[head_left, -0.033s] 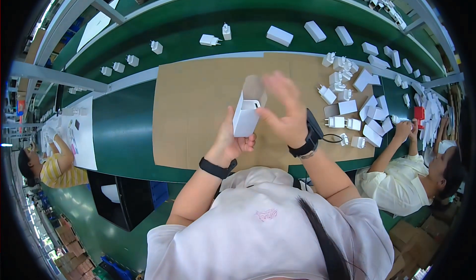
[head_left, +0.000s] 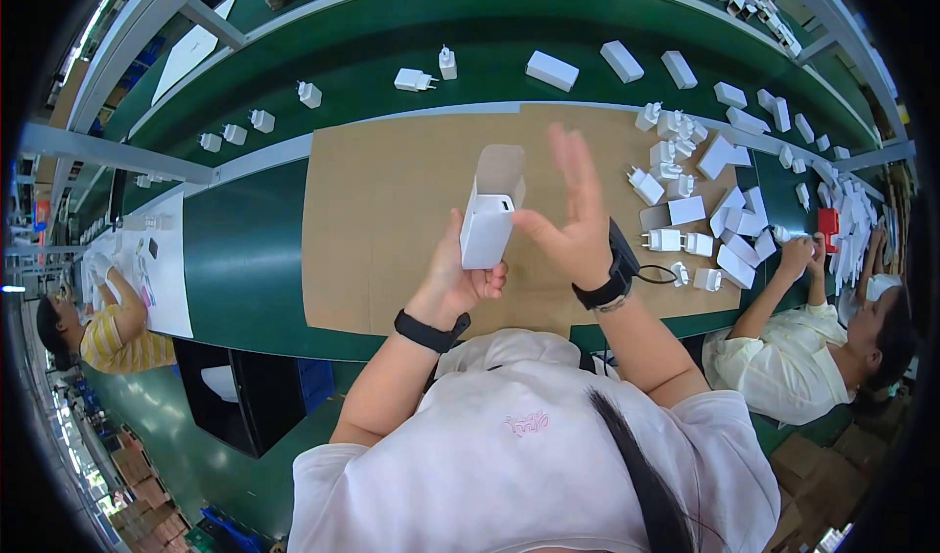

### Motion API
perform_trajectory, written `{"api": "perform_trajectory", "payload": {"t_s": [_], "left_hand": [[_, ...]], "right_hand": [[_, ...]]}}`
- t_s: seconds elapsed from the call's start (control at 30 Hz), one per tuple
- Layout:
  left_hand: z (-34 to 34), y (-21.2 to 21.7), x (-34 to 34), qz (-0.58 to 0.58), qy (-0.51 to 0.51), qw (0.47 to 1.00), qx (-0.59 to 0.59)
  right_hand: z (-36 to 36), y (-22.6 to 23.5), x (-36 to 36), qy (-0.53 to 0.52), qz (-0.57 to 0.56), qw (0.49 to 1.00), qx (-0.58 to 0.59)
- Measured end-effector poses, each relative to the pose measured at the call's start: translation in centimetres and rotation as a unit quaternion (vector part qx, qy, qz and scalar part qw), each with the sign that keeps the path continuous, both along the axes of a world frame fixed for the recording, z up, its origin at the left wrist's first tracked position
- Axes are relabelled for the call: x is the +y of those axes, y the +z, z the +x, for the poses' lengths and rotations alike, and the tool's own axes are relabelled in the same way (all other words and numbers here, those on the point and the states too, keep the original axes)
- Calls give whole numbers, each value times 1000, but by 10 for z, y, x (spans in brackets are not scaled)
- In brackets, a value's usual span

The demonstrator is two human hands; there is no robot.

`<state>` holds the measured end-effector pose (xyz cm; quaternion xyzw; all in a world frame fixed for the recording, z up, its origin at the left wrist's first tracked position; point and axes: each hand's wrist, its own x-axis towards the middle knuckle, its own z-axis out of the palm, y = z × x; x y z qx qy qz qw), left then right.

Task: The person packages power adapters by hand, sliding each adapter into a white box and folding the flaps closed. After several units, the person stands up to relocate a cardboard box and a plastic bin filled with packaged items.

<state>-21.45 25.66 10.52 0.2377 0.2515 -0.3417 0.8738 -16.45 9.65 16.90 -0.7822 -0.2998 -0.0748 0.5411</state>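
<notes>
Head view showed the person's left hand [head_left: 458,267] wrapped around a slim white cardboard box [head_left: 484,238], its grip closed on the lower part, thumb along the left side and fingertips curled round the lower right edge. The box was held up in front of the chest, above a flat brown cardboard sheet [head_left: 392,200]. That low hold probably served to leave the mouth uncovered: a pale end flap [head_left: 500,167] stood open at the far end, and a white plastic block with a small dark slot [head_left: 496,203] showed at the opening.

The right hand [head_left: 578,235] held nothing; its grip was wide, the fingers raised and the thumb reaching across to the box's right edge. Whether the thumb touched the box could not be told.

The brown sheet lay over a dark green surface [head_left: 245,230], perhaps as a clean, soft layer. White plastic plug adapters [head_left: 664,240] were clustered on its right part, beside loose white cardboard boxes [head_left: 736,222], seemingly grouped there to be near the right hand and leave the middle free for handling. On a green shelf [head_left: 490,29] beyond, white oblong boxes [head_left: 552,71] sat spaced apart, perhaps so that each could be picked up singly.
</notes>
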Motion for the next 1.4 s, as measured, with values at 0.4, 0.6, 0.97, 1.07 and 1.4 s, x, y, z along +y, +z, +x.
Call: {"api": "perform_trajectory", "payload": {"t_s": [0.4,0.6,0.97,1.07,1.4], "left_hand": [[-9,32,-38,421,88,831,-353],[0,42,-39,497,50,755,-424],[-11,54,-20,539,40,712,-448],[-16,66,-15,509,3,758,-407],[-22,81,-1,524,-41,713,-465]], "right_hand": [[-20,-38,17,-44,219,941,255],[-20,-22,0,-32,230,930,286],[-26,20,0,1,111,951,287],[-8,21,-12,52,119,924,360],[-4,39,-10,74,85,907,406]]}}
